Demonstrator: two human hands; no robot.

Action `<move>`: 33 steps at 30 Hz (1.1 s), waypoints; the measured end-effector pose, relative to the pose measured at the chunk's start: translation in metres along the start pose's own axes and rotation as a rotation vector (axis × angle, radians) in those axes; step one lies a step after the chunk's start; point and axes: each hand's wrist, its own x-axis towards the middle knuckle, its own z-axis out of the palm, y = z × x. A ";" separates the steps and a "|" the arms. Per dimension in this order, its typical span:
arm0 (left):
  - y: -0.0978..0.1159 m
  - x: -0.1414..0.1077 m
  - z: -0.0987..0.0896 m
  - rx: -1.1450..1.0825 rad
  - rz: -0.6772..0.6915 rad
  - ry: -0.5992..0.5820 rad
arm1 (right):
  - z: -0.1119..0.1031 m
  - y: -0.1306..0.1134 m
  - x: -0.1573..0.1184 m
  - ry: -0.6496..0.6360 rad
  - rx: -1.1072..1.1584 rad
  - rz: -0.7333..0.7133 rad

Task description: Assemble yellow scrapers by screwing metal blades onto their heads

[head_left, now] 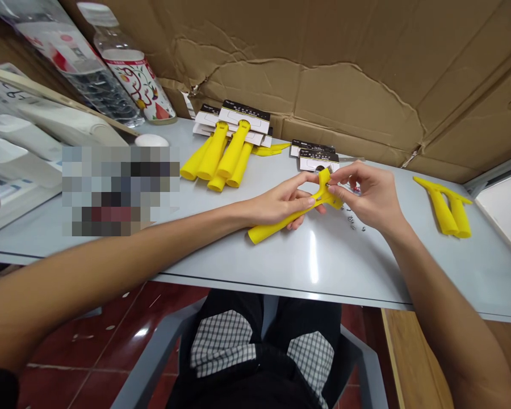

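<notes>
Head view: hands (281,201) hold yellow Y-piece (276,224); card (242,116) print illegible.

From my remote view, the yellow Y-shaped plastic piece (276,224) looks smooth and matt. The pale grey laminate surface (366,272) is glossy, throwing back a hard shine. Behind it, the brown corrugated cardboard sheet (306,85) is creased and rough. The small metal parts (351,221) glint, and the red floor tiles (63,341) look polished.

On desk (255,255): forked plastic pcs (221,156) + cards (242,119) back-left of hands (281,201), small metal bits (351,218) just right, another forked pc (447,204) far right; cardboard (323,85) behind.
</notes>
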 end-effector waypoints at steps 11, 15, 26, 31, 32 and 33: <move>-0.002 0.000 -0.001 0.009 0.022 -0.022 | 0.005 0.002 0.000 0.029 -0.013 -0.090; -0.002 0.000 -0.001 0.017 0.031 -0.014 | 0.006 0.004 0.000 0.019 -0.014 -0.087; 0.001 -0.001 0.001 0.002 0.011 0.010 | 0.009 0.004 0.002 0.033 0.090 0.074; 0.003 0.002 0.005 -0.117 0.018 0.142 | 0.003 0.007 0.005 0.010 0.075 0.060; 0.004 0.003 0.006 -0.150 0.021 0.198 | 0.000 0.009 0.006 0.010 0.032 0.052; 0.004 0.004 0.006 -0.185 0.020 0.252 | -0.004 0.012 0.007 0.014 -0.032 0.043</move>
